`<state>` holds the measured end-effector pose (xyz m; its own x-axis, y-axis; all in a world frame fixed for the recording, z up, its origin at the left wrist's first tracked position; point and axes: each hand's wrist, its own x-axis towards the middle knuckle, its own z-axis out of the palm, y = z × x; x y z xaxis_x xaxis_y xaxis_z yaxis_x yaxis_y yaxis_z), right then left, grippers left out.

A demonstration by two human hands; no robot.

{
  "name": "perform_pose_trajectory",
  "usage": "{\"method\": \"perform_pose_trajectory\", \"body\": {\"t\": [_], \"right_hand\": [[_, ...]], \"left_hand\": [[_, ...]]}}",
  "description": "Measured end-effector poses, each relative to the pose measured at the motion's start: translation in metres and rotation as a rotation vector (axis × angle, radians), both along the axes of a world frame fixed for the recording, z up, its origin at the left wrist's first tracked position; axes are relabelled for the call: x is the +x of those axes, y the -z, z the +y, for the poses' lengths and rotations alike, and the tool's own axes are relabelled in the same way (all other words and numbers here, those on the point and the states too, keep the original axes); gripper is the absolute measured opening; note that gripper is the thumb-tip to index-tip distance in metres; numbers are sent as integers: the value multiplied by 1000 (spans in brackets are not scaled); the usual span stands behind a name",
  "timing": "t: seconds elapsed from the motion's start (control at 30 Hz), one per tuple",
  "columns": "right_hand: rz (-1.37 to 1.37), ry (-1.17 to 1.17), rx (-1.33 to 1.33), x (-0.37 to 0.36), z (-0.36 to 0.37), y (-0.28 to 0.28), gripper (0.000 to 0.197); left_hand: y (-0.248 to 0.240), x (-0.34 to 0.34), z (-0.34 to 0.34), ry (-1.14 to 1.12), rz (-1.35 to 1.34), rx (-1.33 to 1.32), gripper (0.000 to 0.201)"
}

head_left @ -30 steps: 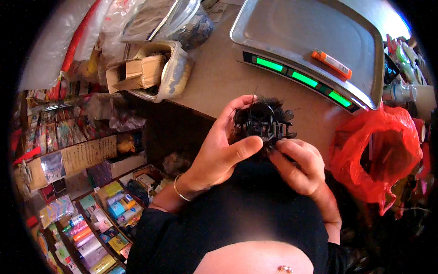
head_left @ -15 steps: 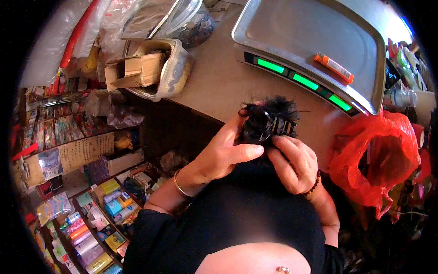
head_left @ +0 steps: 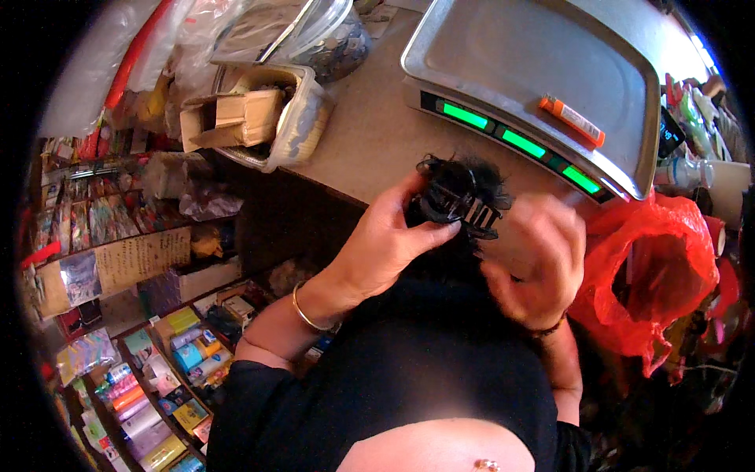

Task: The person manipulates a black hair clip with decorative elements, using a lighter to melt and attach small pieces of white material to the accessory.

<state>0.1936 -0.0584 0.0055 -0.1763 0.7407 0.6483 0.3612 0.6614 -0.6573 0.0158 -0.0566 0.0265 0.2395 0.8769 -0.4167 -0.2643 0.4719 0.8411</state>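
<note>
Between the thumb and fingers of my left hand (head_left: 385, 240) is a black claw hair clip (head_left: 458, 206) with pale, slotted teeth showing on its right side. Fluffy black hair (head_left: 489, 177) or hair-like strands stick out from the clip's far side, and darker strands hang below it. Just to the right, my right hand (head_left: 539, 263) is apart from the clip. Its fingers are bent and smeared by motion, so I cannot make out whether they hold anything.
A metal-topped scale (head_left: 535, 63) bears an orange lighter (head_left: 572, 122). Far left on the table, a plastic tub (head_left: 303, 138) holds an open cardboard box (head_left: 252, 118). A red plastic bag (head_left: 598, 315) hangs at right; packed shelves (head_left: 118, 263) stand left.
My right hand has come off the clip and moved to the right. The left hand keeps its grip, and the clip has turned slightly, showing more of its teeth.
</note>
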Motion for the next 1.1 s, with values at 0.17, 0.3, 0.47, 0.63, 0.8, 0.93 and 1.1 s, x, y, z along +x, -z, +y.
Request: {"method": "perform_pose_trajectory", "body": {"t": [0.17,0.3,0.47,0.63,0.8,0.93,1.1], "right_hand": [[-8,-173,-278,-1,26,-15,47],[24,-229,-340,3,25,-9,47],[106,-248,-383,6,22,-1,43],[236,-306,-490,8,22,-1,35],[396,-245,-643,2,15,5,34],[480,-90,-726,5,4,23,28],[9,271,-455,27,2,50,20]], "left_hand": [[-8,1,5,175,192,284,56],[-12,4,6,160,226,280,56],[-20,7,0,116,208,147,54],[-22,10,-3,85,119,54,48],[-16,10,2,102,168,12,45],[-3,4,3,6,145,-84,40],[2,-12,3,-107,125,-103,42]]}}
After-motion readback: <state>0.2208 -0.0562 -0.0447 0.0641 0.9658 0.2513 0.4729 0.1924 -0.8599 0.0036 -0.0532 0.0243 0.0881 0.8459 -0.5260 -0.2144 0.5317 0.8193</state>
